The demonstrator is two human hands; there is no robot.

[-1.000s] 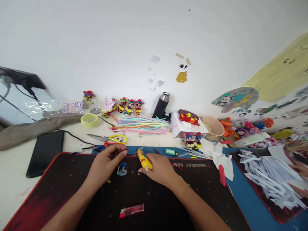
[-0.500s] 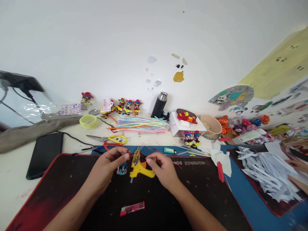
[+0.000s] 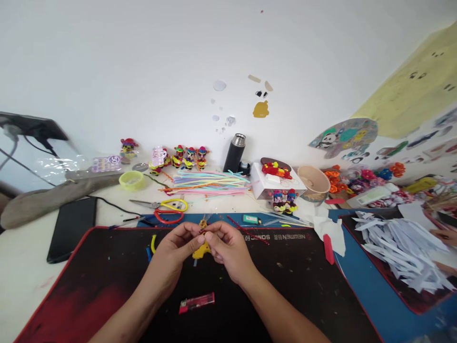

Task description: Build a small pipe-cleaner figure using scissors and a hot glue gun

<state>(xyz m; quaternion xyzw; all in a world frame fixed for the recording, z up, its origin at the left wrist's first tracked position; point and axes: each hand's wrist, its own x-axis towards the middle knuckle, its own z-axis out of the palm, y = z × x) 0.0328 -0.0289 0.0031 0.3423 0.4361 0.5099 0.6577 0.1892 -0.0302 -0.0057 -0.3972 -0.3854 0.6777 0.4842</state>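
My left hand (image 3: 174, 247) and my right hand (image 3: 228, 245) meet fingertip to fingertip above the black mat (image 3: 285, 286). Both are closed in a pinch on a small dark reddish piece, mostly hidden by the fingers. Under them lies a yellow glue gun (image 3: 201, 251), partly covered by my hands. A pink-red lighter (image 3: 197, 303) lies on the mat nearer to me. Beyond my right hand, a thin dark red pipe cleaner (image 3: 248, 231) crosses the mat's back edge.
Behind the mat are scissors (image 3: 167, 205), pastel pipe cleaners (image 3: 210, 183), a black thermos (image 3: 234, 153), a white box (image 3: 259, 186) and small figures (image 3: 190, 158). At right, another person's hand (image 3: 446, 237) is by white paper strips (image 3: 403, 252).
My hands have come together, the left moving right and the right moving left. They now cover much of the glue gun. The view has shifted slightly.
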